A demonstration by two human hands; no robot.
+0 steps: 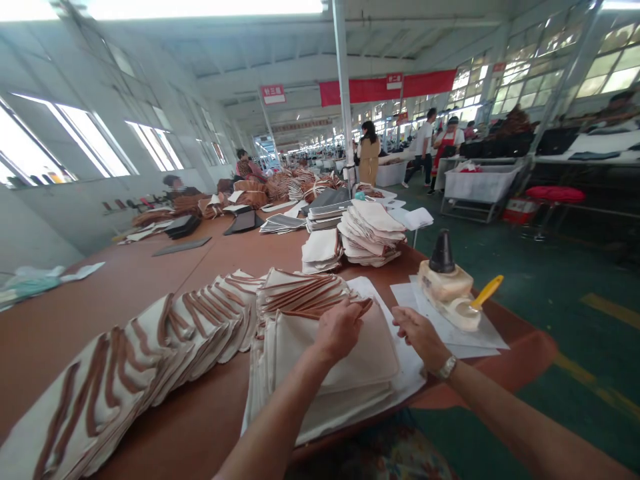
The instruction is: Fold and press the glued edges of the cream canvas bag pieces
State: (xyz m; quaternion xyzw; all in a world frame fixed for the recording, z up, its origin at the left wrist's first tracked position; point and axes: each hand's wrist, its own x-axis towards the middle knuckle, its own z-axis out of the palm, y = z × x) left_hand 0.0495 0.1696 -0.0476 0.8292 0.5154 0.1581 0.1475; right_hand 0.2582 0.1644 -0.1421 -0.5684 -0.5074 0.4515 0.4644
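My left hand (pixel 341 328) is closed over the top edge of a cream panel (pixel 320 353) with brown trim, and a brown corner sticks out past its fingers. This panel lies on top of a stack of similar pieces. To the right, above white paper, my right hand (pixel 419 335) has its fingers pinched together; whatever they hold, if anything, is too small to make out. A watch (pixel 447 367) is on the right wrist. Behind my left hand, more brown-edged panels (pixel 300 290) lean in a fanned pile.
A long overlapping row of cream panels (pixel 145 360) runs left across the brown table (pixel 215 393). At right stand a glue container (pixel 445 280) with a black cone (pixel 442 253) and a yellow-handled brush (pixel 486 292). Stacked pieces (pixel 373 230) sit farther back; people (pixel 369 153) stand beyond.
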